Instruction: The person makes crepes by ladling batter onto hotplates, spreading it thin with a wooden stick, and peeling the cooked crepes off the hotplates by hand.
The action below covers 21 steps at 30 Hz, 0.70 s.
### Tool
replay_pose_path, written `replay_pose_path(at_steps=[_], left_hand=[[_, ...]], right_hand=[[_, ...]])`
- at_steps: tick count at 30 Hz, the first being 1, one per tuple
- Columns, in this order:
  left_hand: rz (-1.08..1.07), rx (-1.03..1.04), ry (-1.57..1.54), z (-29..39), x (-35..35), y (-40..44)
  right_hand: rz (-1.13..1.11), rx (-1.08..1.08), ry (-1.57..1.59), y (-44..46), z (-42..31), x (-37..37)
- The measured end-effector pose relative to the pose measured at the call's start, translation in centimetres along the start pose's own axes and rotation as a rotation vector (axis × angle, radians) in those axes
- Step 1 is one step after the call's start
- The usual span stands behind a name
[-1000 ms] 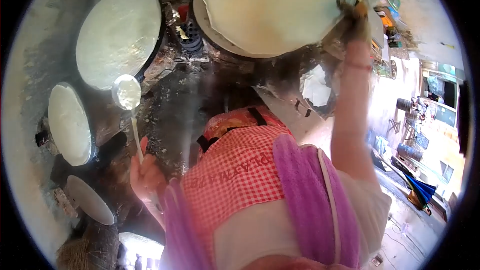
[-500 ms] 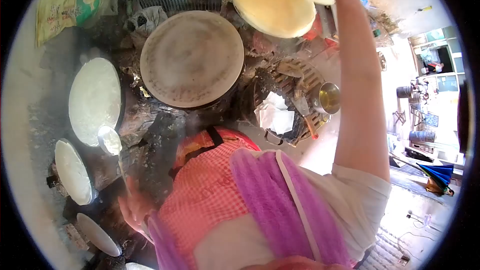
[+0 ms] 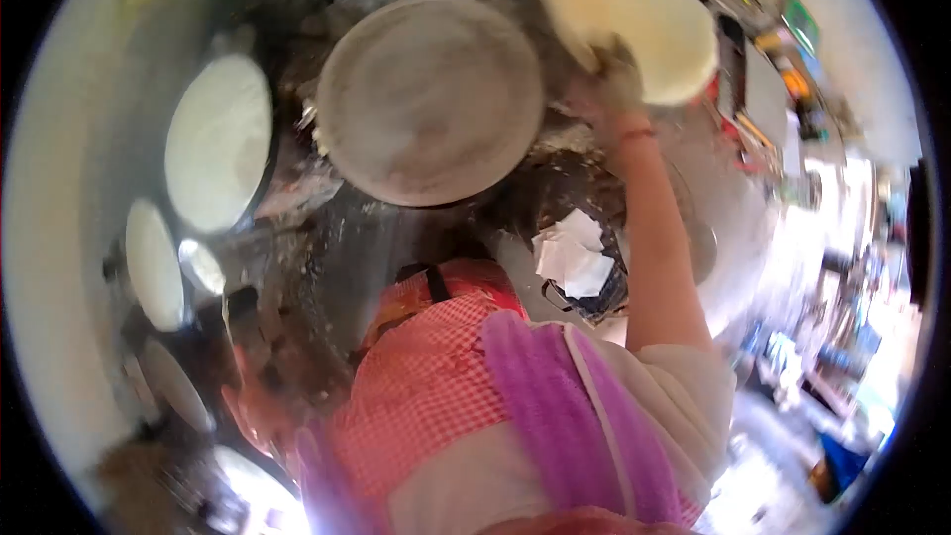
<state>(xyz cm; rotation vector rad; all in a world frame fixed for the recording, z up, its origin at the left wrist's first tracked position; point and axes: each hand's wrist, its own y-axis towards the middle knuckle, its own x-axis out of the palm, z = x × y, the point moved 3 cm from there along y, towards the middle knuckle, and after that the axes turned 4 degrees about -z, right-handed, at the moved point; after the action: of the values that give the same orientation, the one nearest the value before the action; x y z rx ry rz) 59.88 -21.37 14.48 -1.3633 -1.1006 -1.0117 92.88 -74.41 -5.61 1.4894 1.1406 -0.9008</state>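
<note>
At the lower left, my left hand is closed on the thin handle of a ladle with white batter in its bowl. The ladle's bowl is beside a round pan coated in white. My right hand, blurred by motion, overlaps the near edge of a large pale yellow flatbread at the upper right. Whether its fingers grip anything is not clear. A big round griddle shows a bare brown surface in the middle.
Another white-coated pan stands left of the griddle, and a smaller grey pan lies at lower left. White paper sheets rest near my right forearm. Boxes and jars crowd the right side.
The pale sheet seen over the griddle a second ago is off it. My right hand has gone out to the upper right, then come back nearer. The left hand keeps the ladle.
</note>
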Motion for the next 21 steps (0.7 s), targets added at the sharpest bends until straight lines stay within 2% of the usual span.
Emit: replay_pose_path(at_steps=[2, 3, 5, 6, 8, 9, 10, 12, 14, 16, 18, 19, 20, 21], left_hand=[[-0.008, 0.110, -0.031, 1.1, -0.6, -2.6], [-0.015, 0.170, -0.057, 1.6, -1.2, -4.1], [-0.043, 0.283, -0.156, 2.4, -3.0, -6.7], [-0.062, 0.349, -0.228, 2.8, -4.1, -8.6], [-0.088, 0.543, -0.386, 3.5, -6.8, -13.7], [-0.130, 0.646, -0.467, 4.3, -8.6, -17.1], [-0.018, 0.847, -0.469, 4.2, -9.5, -20.2], [-0.054, 1.052, -0.514, 4.3, -13.1, -27.5], [-0.146, 1.254, -0.589, 4.6, -16.6, -34.7], [-0.127, 1.450, -0.635, 4.1, -20.6, -42.8], [-0.060, 1.729, -0.660, 3.6, -24.4, -50.5], [0.055, 1.835, -0.612, 2.9, -25.8, -53.4], [0.378, 1.929, -0.416, 0.8, -24.2, -52.8], [0.686, 1.932, -0.295, -0.5, -22.8, -53.5]], right_hand=[[-0.131, 0.069, 0.253, -1.9, -2.9, -2.4], [-0.235, 0.115, 0.484, -2.8, -5.0, -3.4], [-0.513, 0.191, 0.876, -5.1, -10.8, -3.9], [-0.655, 0.161, 0.939, -6.6, -14.4, -3.8], [-0.778, -0.215, 0.724, -10.2, -23.5, -1.5], [-0.924, -0.321, 0.745, -13.3, -28.2, 0.6], [-1.056, -0.416, 0.749, -17.1, -32.4, 2.4], [-1.281, -0.568, 0.709, -24.8, -39.9, 3.5], [-1.263, -1.017, 0.742, -32.3, -49.4, -0.9], [-1.696, -1.071, 0.748, -40.8, -56.1, -3.8], [-1.970, -1.099, 0.604, -49.5, -61.1, -5.0], [-2.114, -1.008, 0.595, -53.9, -62.9, -6.4], [-2.151, -1.020, 0.508, -55.1, -63.1, -7.0], [-2.171, -1.165, 0.417, -57.7, -64.3, -8.2]])
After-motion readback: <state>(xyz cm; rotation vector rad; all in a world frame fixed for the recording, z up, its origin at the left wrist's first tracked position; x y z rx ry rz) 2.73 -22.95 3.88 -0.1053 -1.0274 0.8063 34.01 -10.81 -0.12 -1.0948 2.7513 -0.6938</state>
